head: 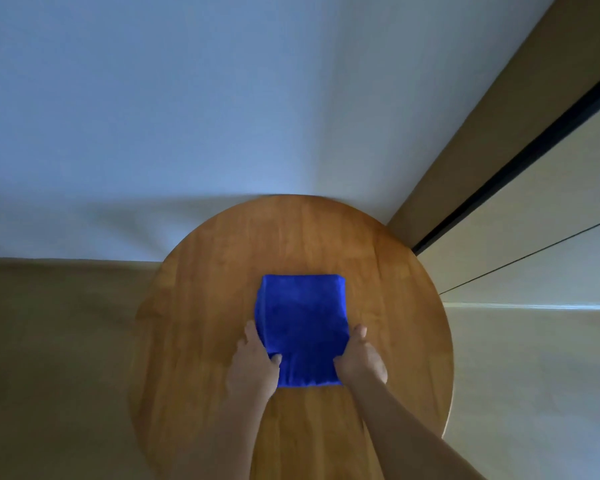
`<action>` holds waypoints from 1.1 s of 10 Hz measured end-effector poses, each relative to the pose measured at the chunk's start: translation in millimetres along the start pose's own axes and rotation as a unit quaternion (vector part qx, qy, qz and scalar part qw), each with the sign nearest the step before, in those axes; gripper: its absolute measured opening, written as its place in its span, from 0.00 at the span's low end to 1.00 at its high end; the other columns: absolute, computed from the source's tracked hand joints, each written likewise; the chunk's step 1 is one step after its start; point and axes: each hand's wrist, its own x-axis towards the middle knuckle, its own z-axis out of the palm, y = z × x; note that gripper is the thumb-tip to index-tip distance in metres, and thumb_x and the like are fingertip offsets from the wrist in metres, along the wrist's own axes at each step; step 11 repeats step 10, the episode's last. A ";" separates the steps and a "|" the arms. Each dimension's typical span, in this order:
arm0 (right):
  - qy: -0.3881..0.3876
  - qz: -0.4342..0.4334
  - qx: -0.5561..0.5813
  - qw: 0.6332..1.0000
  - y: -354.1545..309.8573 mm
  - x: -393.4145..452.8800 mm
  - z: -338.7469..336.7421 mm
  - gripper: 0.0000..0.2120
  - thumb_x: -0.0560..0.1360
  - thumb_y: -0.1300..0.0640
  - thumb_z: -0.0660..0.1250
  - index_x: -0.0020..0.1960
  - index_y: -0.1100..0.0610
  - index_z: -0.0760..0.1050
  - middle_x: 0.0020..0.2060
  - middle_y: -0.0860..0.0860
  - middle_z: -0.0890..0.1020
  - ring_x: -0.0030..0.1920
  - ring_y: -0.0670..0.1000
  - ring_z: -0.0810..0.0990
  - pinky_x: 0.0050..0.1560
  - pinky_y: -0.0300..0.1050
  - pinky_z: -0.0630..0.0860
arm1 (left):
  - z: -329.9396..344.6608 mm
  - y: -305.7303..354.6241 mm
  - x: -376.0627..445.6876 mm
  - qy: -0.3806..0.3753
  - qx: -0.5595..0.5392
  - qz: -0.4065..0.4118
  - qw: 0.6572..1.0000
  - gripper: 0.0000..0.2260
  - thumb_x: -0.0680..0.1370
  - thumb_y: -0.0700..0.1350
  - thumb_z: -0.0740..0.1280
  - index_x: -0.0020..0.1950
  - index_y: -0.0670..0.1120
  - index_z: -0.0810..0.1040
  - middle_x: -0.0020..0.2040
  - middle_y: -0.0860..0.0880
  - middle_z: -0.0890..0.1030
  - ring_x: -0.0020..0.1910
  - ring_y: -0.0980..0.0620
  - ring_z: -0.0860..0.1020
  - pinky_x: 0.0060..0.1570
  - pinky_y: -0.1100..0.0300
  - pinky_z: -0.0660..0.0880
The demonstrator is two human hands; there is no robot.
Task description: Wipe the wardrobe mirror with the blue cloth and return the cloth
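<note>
Both hands, left hand (253, 362) and right hand (361, 358), pinch the folded blue cloth (303, 323) on the round wooden table (395, 306). Whether wiping is done, I cannot tell.

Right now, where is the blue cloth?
In the head view, the blue cloth lies folded near the middle of the round wooden table, gripped at its near corners by the left hand and right hand.

No readable txt, labels or nos. anywhere

The head camera looks steeply down, close above a round wooden table (395, 271).
</note>
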 end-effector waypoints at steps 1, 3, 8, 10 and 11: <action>0.094 -0.107 -0.116 0.983 3.0 -2.3 4.6 0.41 0.76 0.59 0.65 0.77 0.53 0.40 0.68 0.51 0.66 0.60 0.51 0.73 0.50 0.43 0.76 | 6.7 0.3 -7.9 0.108 0.203 0.102 0.968 0.42 0.74 0.56 0.67 0.76 0.52 0.40 0.71 0.45 0.61 0.70 0.46 0.63 0.66 0.54 0.64; 0.061 -0.200 -0.217 0.954 4.7 4.1 15.5 0.40 0.77 0.60 0.62 0.77 0.49 0.37 0.76 0.50 0.36 0.66 0.52 0.65 0.51 0.43 0.76 | 12.3 2.7 -7.2 0.010 0.231 0.163 0.959 0.35 0.79 0.52 0.60 0.76 0.55 0.38 0.78 0.49 0.40 0.74 0.48 0.57 0.66 0.55 0.67; 0.085 -0.162 -0.219 0.958 16.1 -26.0 -5.8 0.36 0.79 0.53 0.60 0.78 0.54 0.41 0.78 0.51 0.45 0.75 0.55 0.55 0.74 0.59 0.49 | -12.2 -4.1 -30.3 0.027 0.236 0.170 0.956 0.37 0.79 0.57 0.59 0.76 0.53 0.37 0.78 0.47 0.44 0.77 0.45 0.47 0.73 0.50 0.53; 0.134 -0.160 -0.123 0.970 18.3 -74.0 -46.9 0.33 0.79 0.48 0.61 0.77 0.51 0.48 0.78 0.52 0.50 0.74 0.55 0.60 0.74 0.54 0.56 | -54.1 16.8 -71.1 0.066 0.195 0.181 0.962 0.31 0.80 0.57 0.55 0.77 0.51 0.42 0.78 0.48 0.46 0.77 0.48 0.47 0.73 0.51 0.51; 0.134 -0.160 -0.123 0.970 18.3 -74.0 -46.9 0.33 0.79 0.48 0.61 0.77 0.51 0.48 0.78 0.52 0.50 0.74 0.55 0.60 0.74 0.54 0.56 | -54.1 16.8 -71.1 0.066 0.195 0.181 0.962 0.31 0.80 0.57 0.55 0.77 0.51 0.42 0.78 0.48 0.46 0.77 0.48 0.47 0.73 0.51 0.51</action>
